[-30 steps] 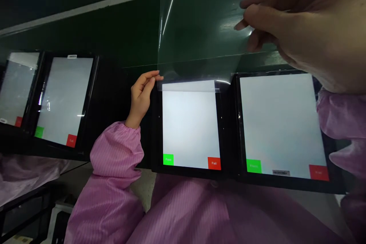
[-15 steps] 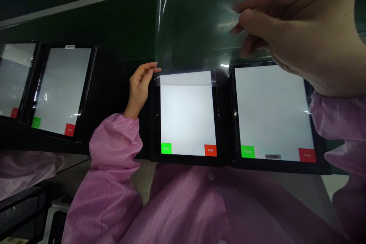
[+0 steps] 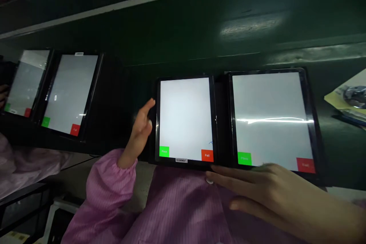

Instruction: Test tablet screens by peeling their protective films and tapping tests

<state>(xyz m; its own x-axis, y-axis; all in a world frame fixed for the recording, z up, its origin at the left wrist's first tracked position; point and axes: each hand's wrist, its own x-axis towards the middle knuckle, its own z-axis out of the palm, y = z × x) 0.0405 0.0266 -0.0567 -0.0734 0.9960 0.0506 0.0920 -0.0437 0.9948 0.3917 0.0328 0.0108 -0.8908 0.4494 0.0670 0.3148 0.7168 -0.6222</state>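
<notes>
A tablet (image 3: 184, 114) with a lit white screen lies in front of me, with a green Pass box at lower left and a red Fail box at lower right. A barcode label (image 3: 181, 160) sits on its bottom edge, and a small blue mark (image 3: 211, 143) shows above the Fail box. The clear sheet seems to lie over this tablet, its edges hard to make out. My left hand (image 3: 141, 126) is open beside the left edge, index finger and thumb apart. Fingers stretched out, my right hand (image 3: 265, 190) is open at the lower right corner.
A second lit tablet (image 3: 270, 114) lies to the right. Two more tablets, one nearer (image 3: 73, 87) and one farther (image 3: 30, 80), are at left, with another person's hand (image 3: 3, 93) at the frame edge. A yellow sheet (image 3: 337, 97) with items sits far right.
My right hand has come down from above with the clear sheet, let it go, and now rests low. My left hand has dropped along the tablet's side. The label and blue mark now show there.
</notes>
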